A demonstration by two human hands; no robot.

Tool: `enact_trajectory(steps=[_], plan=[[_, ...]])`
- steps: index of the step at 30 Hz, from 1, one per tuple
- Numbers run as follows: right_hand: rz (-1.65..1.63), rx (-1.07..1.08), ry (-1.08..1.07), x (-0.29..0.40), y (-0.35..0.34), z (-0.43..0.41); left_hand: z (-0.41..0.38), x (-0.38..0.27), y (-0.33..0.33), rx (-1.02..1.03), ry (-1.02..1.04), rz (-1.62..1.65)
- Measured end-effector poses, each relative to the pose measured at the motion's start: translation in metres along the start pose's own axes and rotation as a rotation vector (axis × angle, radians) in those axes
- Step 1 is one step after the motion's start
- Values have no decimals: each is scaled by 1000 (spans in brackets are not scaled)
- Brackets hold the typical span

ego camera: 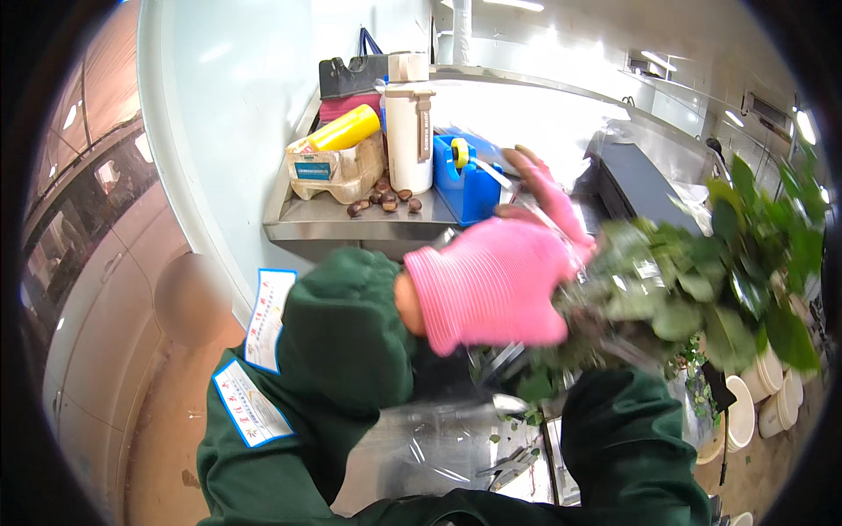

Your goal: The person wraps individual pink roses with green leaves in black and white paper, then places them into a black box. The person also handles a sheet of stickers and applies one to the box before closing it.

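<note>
A pink glove covers my left hand (493, 286), which is closed around the stem end of a bunch of green leafy stems (664, 296), partly in clear film. Behind it, the pink fingers of what appears to be my right hand (552, 197), brown-stained at the tips, are spread beside a blue tape dispenser (470, 191) with a yellow-cored roll. A pale strip runs from the roll towards these fingers; blur hides whether they grip it. The leaves and left hand cover the rest of the right hand. Pruning shears (513, 467) lie below on the worktop.
A metal shelf (329, 230) carries a cream bottle (408, 138), a carton tray (335, 171) with a yellow cylinder (345, 128), and several chestnuts (388, 200). Clear film (427, 447) lies on the worktop. White buckets (740, 411) stand at the right; a pale wall panel (223, 131) rises at left.
</note>
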State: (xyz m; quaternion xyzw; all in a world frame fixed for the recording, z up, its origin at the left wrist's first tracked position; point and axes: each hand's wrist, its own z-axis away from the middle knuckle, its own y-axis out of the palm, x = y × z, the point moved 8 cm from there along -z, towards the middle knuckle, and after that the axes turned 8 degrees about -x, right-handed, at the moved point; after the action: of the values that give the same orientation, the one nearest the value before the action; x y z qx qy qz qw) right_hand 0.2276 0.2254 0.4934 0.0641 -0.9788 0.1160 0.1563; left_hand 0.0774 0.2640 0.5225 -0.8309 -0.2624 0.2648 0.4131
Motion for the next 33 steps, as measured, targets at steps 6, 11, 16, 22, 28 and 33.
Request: enact_trajectory(steps=[6, 11, 16, 22, 28, 33], plan=[[7, 101, 140, -44, 26, -16, 18, -15, 10, 109, -100, 186], [393, 100, 151, -80, -75, 30, 50, 31, -18, -58, -232, 504], [717, 381, 158, 80, -72, 78, 89, 71, -41, -259, -657, 444], [732, 198, 471, 185, -54, 114, 59, 41, 21, -321, -441, 519], [832, -166, 704, 251, -139, 173, 12, -91, 95, -334, -213, 695], [227, -552, 1081, 322, -260, 260, -13, -215, 171, -192, -208, 829]])
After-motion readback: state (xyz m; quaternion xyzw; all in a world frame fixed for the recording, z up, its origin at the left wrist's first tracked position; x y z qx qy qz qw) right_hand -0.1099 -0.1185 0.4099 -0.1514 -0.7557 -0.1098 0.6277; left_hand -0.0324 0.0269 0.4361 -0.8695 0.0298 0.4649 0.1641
